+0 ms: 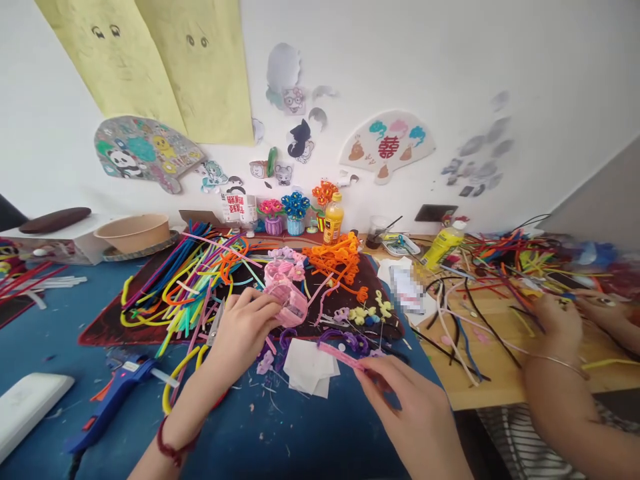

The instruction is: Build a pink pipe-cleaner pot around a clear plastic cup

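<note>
Two pink things we hold; left hand point(244, 332), fingers clamped on a flower piece point(294, 308); right hand point(415, 403) likewise on a strip point(340, 355).

Pink piece point(293, 305): lower left partly behind left grip point(247, 321). Pink strip point(340, 355): one end lost in right grip point(423, 398). White device point(31, 408) cut by left edge; yellow sheets point(213, 87) by top edge. Glue gun point(111, 401): cord point(75, 464) runs out at bottom. White paper point(407, 289) pixelated, unreadable. Co-worker's hands point(556, 319) blurred; what they hold, can't tell. Blue bundle point(594, 254), far right, smeared past identifying.
</note>
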Tool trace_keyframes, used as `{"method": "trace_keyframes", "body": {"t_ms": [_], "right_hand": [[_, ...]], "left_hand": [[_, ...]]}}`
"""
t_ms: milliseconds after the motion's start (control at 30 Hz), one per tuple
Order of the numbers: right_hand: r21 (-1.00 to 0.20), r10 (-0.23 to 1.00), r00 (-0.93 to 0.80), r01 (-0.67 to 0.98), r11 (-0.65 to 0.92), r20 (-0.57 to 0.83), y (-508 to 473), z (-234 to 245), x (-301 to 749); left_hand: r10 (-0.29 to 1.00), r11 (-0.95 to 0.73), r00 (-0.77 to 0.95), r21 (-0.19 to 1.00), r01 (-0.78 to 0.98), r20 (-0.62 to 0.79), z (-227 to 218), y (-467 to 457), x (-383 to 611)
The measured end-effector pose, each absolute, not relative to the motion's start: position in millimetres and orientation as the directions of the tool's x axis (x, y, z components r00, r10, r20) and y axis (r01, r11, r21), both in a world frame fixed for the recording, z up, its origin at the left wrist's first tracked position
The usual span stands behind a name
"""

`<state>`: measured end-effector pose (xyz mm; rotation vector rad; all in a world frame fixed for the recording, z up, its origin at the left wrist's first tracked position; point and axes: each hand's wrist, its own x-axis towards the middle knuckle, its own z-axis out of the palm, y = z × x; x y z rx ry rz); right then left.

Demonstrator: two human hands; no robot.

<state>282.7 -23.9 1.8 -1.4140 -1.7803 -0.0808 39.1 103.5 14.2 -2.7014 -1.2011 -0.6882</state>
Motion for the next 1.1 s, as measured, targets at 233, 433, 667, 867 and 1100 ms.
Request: {"method": "trace_keyframes", "body": {"t_ms": [233, 433, 667, 867, 1100], "right_hand": [[-0.32, 0.706, -0.064, 0.86, 0.398, 0.705, -12, 28, 264], [-0.256, 0.686, -0.077, 0.893, 0.37, 0.724, -8, 33, 258], [-0.235, 0.689, -0.092, 0.901, 0.365, 0.719, -8, 33, 256], [-0.151, 0.674, -0.129, 0.928, 0.34, 0.727, -6, 35, 254], [-0.032, 0.667, -0.208, 0.944, 0.328, 0.716, -3, 44, 252]], "left_hand": [[0.663, -0.676, 0.492, 0.17, 0.717, 0.564, 36, 78, 36], [0.636, -0.69, 0.484, 0.162, 0.706, 0.601, 40, 68, 35], [0.632, -0.69, 0.498, 0.139, 0.71, 0.594, 41, 65, 37], [0.607, -0.712, 0.535, 0.104, 0.694, 0.588, 43, 61, 40], [0.581, -0.715, 0.582, 0.015, 0.699, 0.57, 43, 60, 43]]}}
